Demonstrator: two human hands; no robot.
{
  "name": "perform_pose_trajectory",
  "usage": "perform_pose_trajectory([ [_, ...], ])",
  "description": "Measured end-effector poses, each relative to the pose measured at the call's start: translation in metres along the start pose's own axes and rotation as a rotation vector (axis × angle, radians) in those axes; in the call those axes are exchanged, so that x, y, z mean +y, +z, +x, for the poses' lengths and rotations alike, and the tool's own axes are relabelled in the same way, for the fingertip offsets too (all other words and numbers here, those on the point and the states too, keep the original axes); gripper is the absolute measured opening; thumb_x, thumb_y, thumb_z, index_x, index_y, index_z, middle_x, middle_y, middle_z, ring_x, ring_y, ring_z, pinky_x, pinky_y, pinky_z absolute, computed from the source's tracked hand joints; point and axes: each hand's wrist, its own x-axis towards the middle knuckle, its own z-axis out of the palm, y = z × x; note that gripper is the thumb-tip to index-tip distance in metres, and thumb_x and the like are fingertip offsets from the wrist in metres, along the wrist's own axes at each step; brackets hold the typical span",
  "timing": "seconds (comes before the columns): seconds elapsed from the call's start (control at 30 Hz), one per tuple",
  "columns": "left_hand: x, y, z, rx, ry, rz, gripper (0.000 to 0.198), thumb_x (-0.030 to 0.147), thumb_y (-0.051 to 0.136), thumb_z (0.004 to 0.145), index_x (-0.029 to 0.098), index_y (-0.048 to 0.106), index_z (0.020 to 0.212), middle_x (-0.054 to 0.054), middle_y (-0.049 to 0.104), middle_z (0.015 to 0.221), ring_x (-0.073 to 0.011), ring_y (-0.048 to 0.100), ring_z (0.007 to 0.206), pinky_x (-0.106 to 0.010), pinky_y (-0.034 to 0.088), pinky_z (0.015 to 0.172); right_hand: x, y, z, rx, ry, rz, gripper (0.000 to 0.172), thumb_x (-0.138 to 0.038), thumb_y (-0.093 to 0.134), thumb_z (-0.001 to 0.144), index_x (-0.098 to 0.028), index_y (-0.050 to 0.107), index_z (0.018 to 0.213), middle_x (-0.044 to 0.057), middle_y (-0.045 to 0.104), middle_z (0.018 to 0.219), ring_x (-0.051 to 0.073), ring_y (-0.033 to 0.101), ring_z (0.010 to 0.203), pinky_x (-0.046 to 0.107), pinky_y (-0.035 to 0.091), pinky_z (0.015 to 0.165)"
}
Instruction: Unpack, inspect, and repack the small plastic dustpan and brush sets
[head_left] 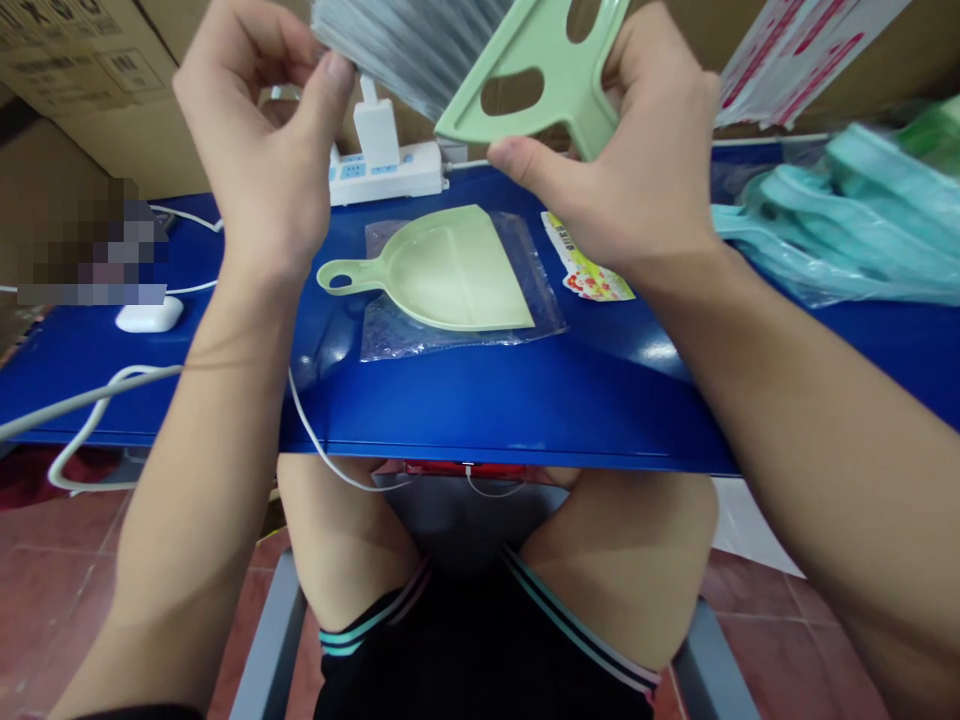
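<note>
A pale green brush (551,75) with grey bristles (420,50) is held up above the table, its top running out of the picture. My right hand (645,150) grips its green plastic head, thumb along the lower edge. At the other end, my left hand (262,130) is closed in a pinch by the bristle tips; part of its fingers is hidden. Below them lies a matching pale green dustpan (450,270), handle to the left, on a clear plastic bag (551,300). Under my right hand sits a colourful printed card (589,270).
Behind the dustpan stands a white power strip (390,175) with a plugged-in charger (376,130). Bagged turquoise plastic pieces (847,220) pile up at the right. A white earphone case (150,314) and white cables (97,395) lie left. Cardboard boxes (82,90) line the back.
</note>
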Motion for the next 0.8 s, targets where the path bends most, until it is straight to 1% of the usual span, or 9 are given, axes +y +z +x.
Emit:
perform_pose_trajectory([
  [0.13,0.0031,0.0019,-0.0013,0.007,-0.004,0.017,0.024,-0.002,0.069,0.096,0.018,0.06,0.086,0.0,0.063,0.09,-0.0073,0.054,0.067,-0.026,0.037,0.063,-0.0015,0.0014,-0.0004,0.007,-0.005,0.011,0.057,-0.048,0.089,0.075,-0.028,0.037,0.087,0.004,0.065,0.102,0.021,0.056,0.097,0.047,0.05,0.109],
  [0.33,0.0035,0.0062,0.0011,0.022,-0.01,0.015,0.03,-0.004,0.067,0.097,0.019,0.055,0.082,0.001,0.057,0.085,-0.0059,0.053,0.067,-0.027,0.035,0.063,0.0002,0.0033,-0.0016,-0.002,-0.03,0.001,0.057,-0.052,0.09,0.074,-0.028,0.04,0.09,0.003,0.066,0.104,0.022,0.059,0.099,0.048,0.051,0.108],
  [0.43,0.0056,0.005,0.0013,0.011,-0.012,0.024,0.032,-0.004,0.068,0.096,0.02,0.054,0.081,0.001,0.055,0.085,-0.0065,0.052,0.068,-0.027,0.033,0.065,0.0041,0.0034,-0.0014,0.002,-0.046,0.032,0.058,-0.052,0.091,0.073,-0.028,0.041,0.09,0.004,0.066,0.104,0.024,0.061,0.107,0.049,0.052,0.112],
  [0.5,0.0078,0.0038,0.0008,0.002,-0.023,0.025,0.032,-0.002,0.071,0.097,0.02,0.054,0.081,0.001,0.054,0.084,-0.0061,0.05,0.067,-0.027,0.031,0.066,0.0058,0.0027,-0.0013,-0.004,-0.057,0.058,0.058,-0.052,0.09,0.074,-0.027,0.04,0.09,0.004,0.065,0.103,0.025,0.063,0.116,0.049,0.052,0.116],
  [0.57,0.0094,0.0032,0.0002,-0.004,-0.027,0.033,0.031,0.0,0.073,0.097,0.019,0.055,0.081,0.002,0.053,0.083,-0.0055,0.047,0.067,-0.026,0.03,0.067,0.0057,0.0015,-0.0018,-0.014,-0.059,0.079,0.058,-0.051,0.089,0.076,-0.027,0.039,0.089,0.005,0.064,0.102,0.027,0.063,0.126,0.048,0.051,0.119],
  [0.63,0.0095,0.0036,-0.0002,0.012,-0.022,0.035,0.032,-0.001,0.072,0.096,0.019,0.054,0.079,0.003,0.051,0.081,-0.0052,0.045,0.066,-0.025,0.03,0.068,0.0038,0.0001,-0.0028,-0.022,-0.041,0.074,0.057,-0.051,0.088,0.078,-0.027,0.037,0.089,0.006,0.064,0.104,0.027,0.062,0.13,0.048,0.05,0.12],
  [0.7,0.008,0.0045,-0.0001,0.023,-0.014,0.026,0.033,-0.002,0.072,0.095,0.019,0.053,0.079,0.002,0.051,0.083,-0.0055,0.044,0.066,-0.025,0.029,0.068,0.0011,-0.0007,-0.0037,-0.034,-0.014,0.045,0.058,-0.05,0.088,0.08,-0.027,0.035,0.087,0.007,0.064,0.107,0.027,0.061,0.128,0.047,0.049,0.119],
  [0.8,0.0044,0.0047,0.0008,0.028,-0.005,0.021,0.033,-0.002,0.07,0.095,0.021,0.051,0.079,0.001,0.05,0.086,-0.006,0.044,0.066,-0.026,0.031,0.066,-0.0017,-0.0006,-0.0037,-0.053,0.001,0.006,0.059,-0.05,0.087,0.082,-0.028,0.033,0.088,0.007,0.064,0.113,0.026,0.062,0.117,0.046,0.048,0.115],
])
